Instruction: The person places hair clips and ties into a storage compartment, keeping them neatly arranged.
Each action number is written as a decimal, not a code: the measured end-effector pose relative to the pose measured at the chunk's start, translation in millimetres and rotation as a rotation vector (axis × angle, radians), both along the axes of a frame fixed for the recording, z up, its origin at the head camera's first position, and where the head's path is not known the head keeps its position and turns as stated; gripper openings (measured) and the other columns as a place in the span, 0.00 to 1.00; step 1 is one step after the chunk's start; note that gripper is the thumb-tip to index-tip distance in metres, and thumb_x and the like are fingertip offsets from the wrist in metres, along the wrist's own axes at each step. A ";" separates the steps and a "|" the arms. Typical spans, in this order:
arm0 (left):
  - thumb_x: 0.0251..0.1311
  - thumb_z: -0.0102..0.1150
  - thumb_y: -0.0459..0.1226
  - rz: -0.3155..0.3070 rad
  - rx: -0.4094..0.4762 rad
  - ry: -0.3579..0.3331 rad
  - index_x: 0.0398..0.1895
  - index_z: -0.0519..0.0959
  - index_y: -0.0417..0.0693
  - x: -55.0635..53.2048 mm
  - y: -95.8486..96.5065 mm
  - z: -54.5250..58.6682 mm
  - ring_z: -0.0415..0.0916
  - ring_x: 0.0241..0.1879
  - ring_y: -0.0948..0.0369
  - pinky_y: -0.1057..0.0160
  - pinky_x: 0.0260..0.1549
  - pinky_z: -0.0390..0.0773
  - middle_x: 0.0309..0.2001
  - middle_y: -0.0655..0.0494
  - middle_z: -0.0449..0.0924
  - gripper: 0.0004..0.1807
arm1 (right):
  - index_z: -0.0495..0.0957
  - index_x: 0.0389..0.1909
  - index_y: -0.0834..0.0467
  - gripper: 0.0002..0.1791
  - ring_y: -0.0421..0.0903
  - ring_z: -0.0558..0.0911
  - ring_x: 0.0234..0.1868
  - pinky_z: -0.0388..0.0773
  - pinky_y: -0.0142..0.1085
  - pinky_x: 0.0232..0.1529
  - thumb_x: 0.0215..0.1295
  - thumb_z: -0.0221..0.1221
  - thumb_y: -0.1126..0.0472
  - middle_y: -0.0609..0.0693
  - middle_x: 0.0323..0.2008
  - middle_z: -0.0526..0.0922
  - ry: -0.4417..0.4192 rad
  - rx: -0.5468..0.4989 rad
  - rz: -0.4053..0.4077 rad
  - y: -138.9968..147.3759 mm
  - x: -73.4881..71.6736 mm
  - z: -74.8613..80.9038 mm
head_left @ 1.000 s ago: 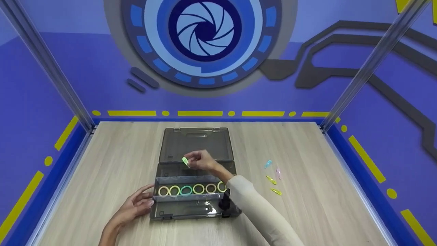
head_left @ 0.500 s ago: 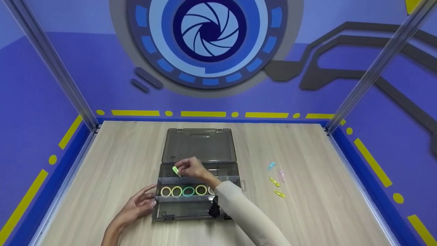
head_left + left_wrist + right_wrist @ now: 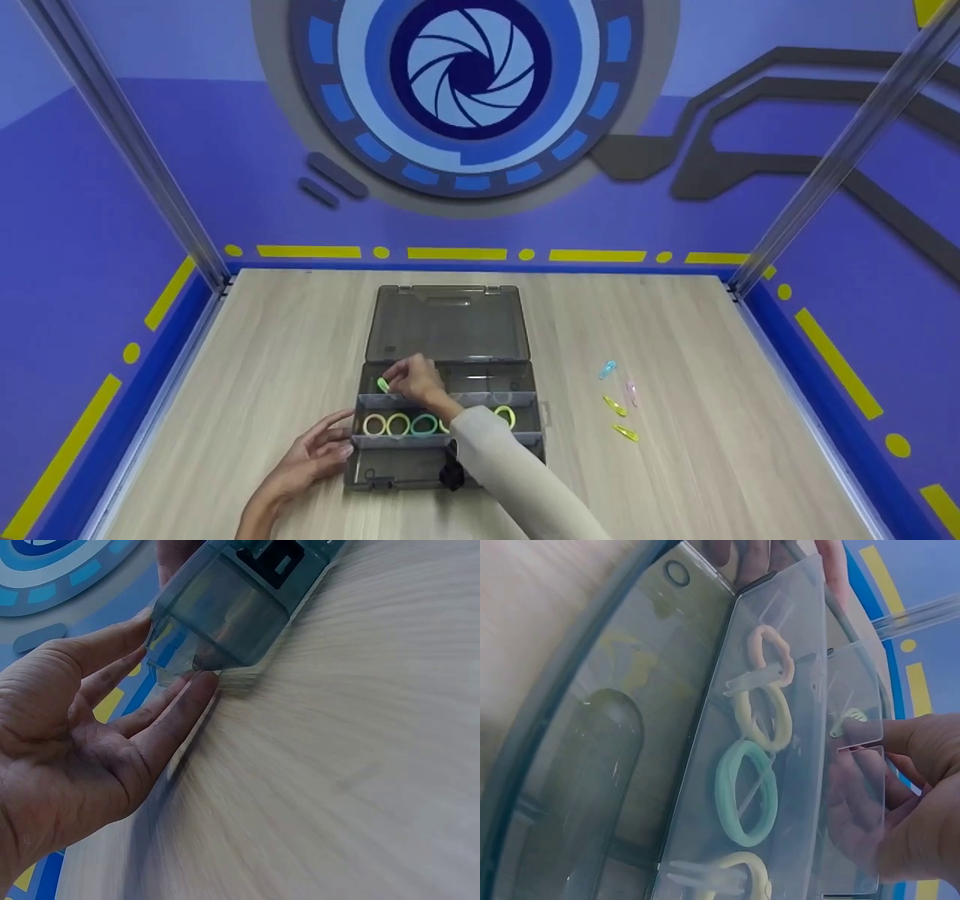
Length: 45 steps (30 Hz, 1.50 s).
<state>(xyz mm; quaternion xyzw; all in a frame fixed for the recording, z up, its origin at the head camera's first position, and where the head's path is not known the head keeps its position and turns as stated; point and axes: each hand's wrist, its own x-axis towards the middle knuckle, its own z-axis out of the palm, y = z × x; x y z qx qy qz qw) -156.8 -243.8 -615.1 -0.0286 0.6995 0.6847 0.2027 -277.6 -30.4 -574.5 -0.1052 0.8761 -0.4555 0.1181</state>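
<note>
A smoky see-through storage box (image 3: 409,466) lies with its lid (image 3: 448,326) laid back. Coloured hair ties stand in a row in its middle compartment, among them a teal hair tie (image 3: 424,425). My right hand (image 3: 417,381) pinches a pale green hair clip (image 3: 383,385) over the left end of the rear compartment. In the right wrist view that clip (image 3: 847,722) shows through a clear divider (image 3: 855,690). My left hand (image 3: 309,459) touches the box's left side with extended fingers; in the left wrist view its fingertips meet the box's corner (image 3: 232,622).
To the right of the box lie several loose hair clips: a blue one (image 3: 607,369), a pink one (image 3: 632,393) and two yellow ones (image 3: 615,406). Blue printed walls (image 3: 315,232) and metal posts (image 3: 150,165) enclose the wooden table (image 3: 720,450).
My right hand has moved left and down toward the rear compartment, keeping the green hair clip pinched. My left hand stays at the box's side. The head view has shifted slightly.
</note>
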 end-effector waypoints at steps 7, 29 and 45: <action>0.72 0.60 0.39 -0.011 0.018 -0.001 0.80 0.53 0.43 3.4 3.5 -4.3 0.76 0.59 0.62 0.59 0.57 0.81 0.70 0.33 0.66 0.40 | 0.90 0.35 0.61 0.11 0.40 0.86 0.27 0.81 0.31 0.33 0.53 0.64 0.76 0.51 0.28 0.91 0.014 0.080 -0.008 -0.6 4.2 -5.8; 0.72 0.59 0.38 -0.038 0.034 0.025 0.81 0.51 0.41 2.4 4.6 -5.7 0.76 0.59 0.63 0.63 0.57 0.80 0.69 0.35 0.68 0.40 | 0.91 0.35 0.62 0.12 0.38 0.83 0.28 0.83 0.32 0.36 0.53 0.63 0.76 0.52 0.30 0.92 0.065 0.129 0.039 2.6 3.4 -10.1; 0.71 0.61 0.39 0.006 0.010 0.017 0.81 0.53 0.42 1.2 -0.2 -0.1 0.76 0.59 0.61 0.60 0.56 0.82 0.70 0.33 0.67 0.41 | 0.87 0.42 0.71 0.08 0.57 0.90 0.33 0.78 0.24 0.26 0.62 0.64 0.74 0.63 0.33 0.90 0.126 -0.032 0.221 21.1 -12.8 15.2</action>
